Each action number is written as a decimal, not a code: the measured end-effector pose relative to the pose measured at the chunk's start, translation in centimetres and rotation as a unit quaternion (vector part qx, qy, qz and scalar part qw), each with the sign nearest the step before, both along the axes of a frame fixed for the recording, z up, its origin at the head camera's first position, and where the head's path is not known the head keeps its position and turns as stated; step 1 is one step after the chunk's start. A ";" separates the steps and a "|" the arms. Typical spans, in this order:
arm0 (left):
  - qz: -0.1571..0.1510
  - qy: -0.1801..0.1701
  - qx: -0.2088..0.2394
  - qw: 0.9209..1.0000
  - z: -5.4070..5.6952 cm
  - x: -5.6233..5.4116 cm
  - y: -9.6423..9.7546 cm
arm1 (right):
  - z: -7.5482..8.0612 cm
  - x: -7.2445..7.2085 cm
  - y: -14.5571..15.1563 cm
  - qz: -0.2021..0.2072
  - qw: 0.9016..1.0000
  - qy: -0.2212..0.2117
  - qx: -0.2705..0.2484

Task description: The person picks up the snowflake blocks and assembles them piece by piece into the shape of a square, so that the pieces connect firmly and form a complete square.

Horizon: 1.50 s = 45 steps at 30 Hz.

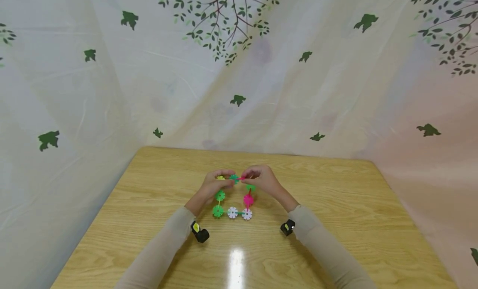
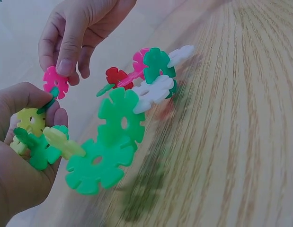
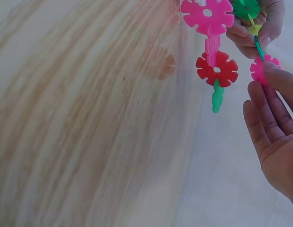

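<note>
Notched plastic snowflake discs are joined edge to edge in a bent chain, with a green disc [image 2: 96, 165], white discs [image 1: 232, 212] and a pink disc [image 1: 248, 199] among them. My left hand [image 1: 209, 187] pinches a dark green disc [image 1: 234, 179] near one end, with a yellow disc [image 2: 31, 120] by its palm. Between thumb and fingers, my right hand [image 1: 263, 180] holds a small pink disc [image 2: 55, 81], which meets the dark green disc's edge. The chain's other end, a red disc [image 3: 217, 70] with a green disc [image 3: 217, 97] seen edge-on, hangs apart from my right hand.
The chain is over a wooden table [image 1: 317, 189], which reflects a bright light near its front. Behind the table hangs a pale curtain [image 1: 179, 98] printed with leaves and birds. A black wrist camera [image 1: 200, 232] sits on the left cuff, another [image 1: 287, 227] on the right.
</note>
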<state>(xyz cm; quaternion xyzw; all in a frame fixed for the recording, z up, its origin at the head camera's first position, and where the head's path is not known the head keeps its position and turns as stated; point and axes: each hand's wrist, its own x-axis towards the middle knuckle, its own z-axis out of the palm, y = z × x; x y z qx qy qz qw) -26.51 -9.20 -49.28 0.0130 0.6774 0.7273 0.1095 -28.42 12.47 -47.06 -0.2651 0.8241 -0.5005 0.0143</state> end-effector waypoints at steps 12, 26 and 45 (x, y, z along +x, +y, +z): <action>0.012 -0.003 0.005 1.000 0.0 -0.1 -0.4 | 0.6 0.1 1.2 -0.018 0.999 0.012 0.024; 0.047 -0.002 0.015 0.999 0.1 -0.3 -0.8 | -0.5 0.1 2.0 -0.021 0.995 -0.095 0.035; 0.033 -0.003 0.014 0.999 0.6 -0.2 -1.4 | -0.5 0.3 0.1 -0.072 0.966 -0.225 -0.107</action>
